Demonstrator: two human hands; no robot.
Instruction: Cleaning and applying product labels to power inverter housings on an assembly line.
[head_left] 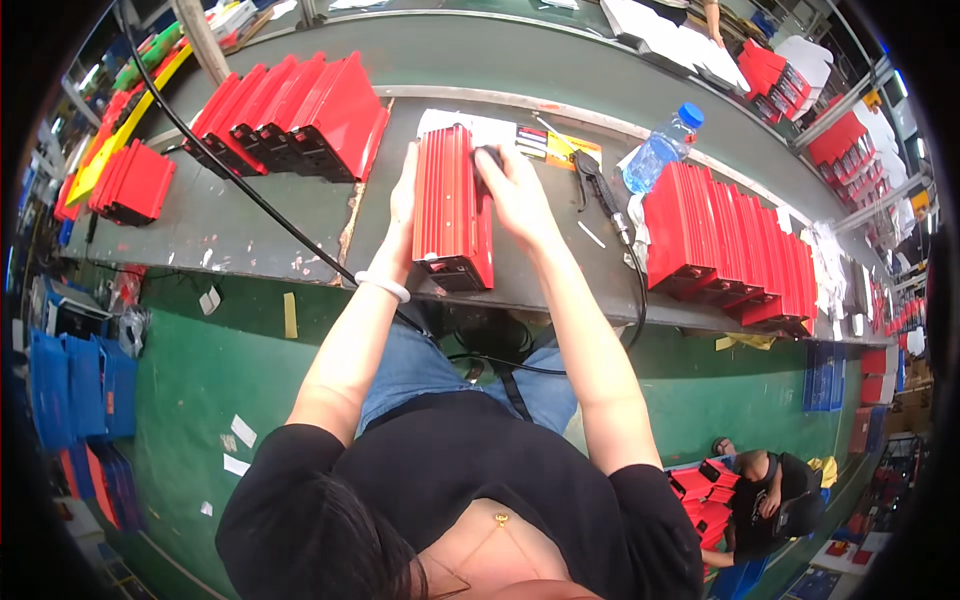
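Observation:
A red, finned metal case with a black end panel, which looks like a power inverter [445, 205], stands on the grey bench in front of me. My left hand [402, 200] lies along its left side, fingers pointing away from me. Against the far right side presses my right hand [518, 195], its fingers bent; a small dark thing shows at their tips, too hidden to name. Beyond the case lies white paper [470, 125] with a yellow-orange printed card [572, 150]. Right of my right hand rests a black trigger-handled tool [597, 185] on a black hose.
Rows of similar red cases stand at left [300, 115] and right [730, 245]. A blue-capped water bottle [660, 150] stands behind the right row. A black cable [250, 185] crosses the left side. Another person [775, 510] is at lower right beside red cases.

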